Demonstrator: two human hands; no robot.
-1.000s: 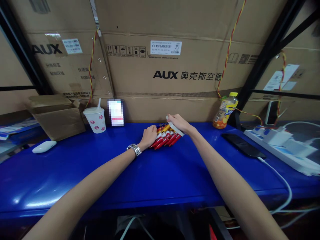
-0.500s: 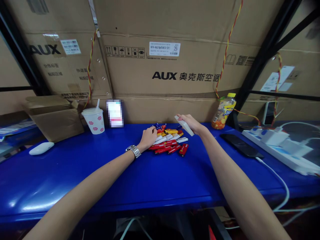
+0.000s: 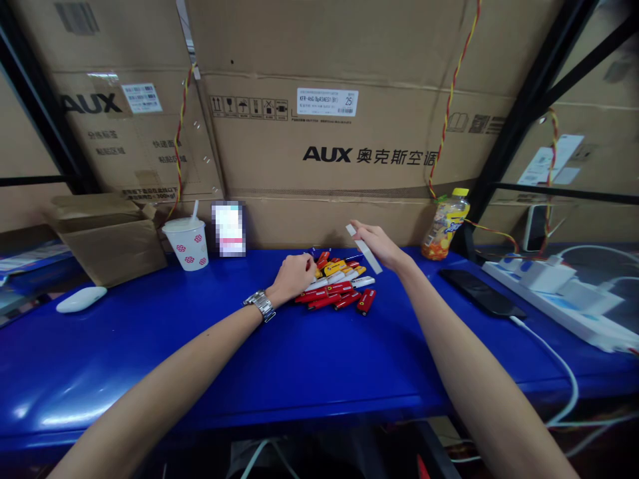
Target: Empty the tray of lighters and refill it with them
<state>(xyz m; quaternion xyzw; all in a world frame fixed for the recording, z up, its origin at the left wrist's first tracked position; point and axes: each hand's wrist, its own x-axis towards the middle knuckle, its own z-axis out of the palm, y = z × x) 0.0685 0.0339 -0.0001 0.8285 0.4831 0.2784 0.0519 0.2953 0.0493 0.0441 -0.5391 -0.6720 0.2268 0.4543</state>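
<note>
A pile of small oblong pieces (image 3: 339, 287) in red, white, yellow and blue, which look like lighters, lies on the blue tabletop (image 3: 319, 359). My left hand (image 3: 294, 276), with a metal watch on its wrist, is at the pile's left edge. Its fingers are curled in, and whatever they pinch is hidden. Above the pile's right side, my right hand (image 3: 377, 245) grips a flat white box (image 3: 365, 249). The box is tilted and turned nearly edge-on, so its contents cannot be seen.
An open cardboard box (image 3: 110, 239), a paper cup (image 3: 186, 245) with a straw and a lit phone (image 3: 228, 228) stand at the left. A white mouse (image 3: 81, 299) lies in front. To the right are a drink bottle (image 3: 446, 224), a dark phone (image 3: 479, 293) and a power strip (image 3: 554, 299).
My left hand has shifted slightly left and down, uncovering more yellow pieces. The white box in my right hand has turned more edge-on and moved slightly left.
</note>
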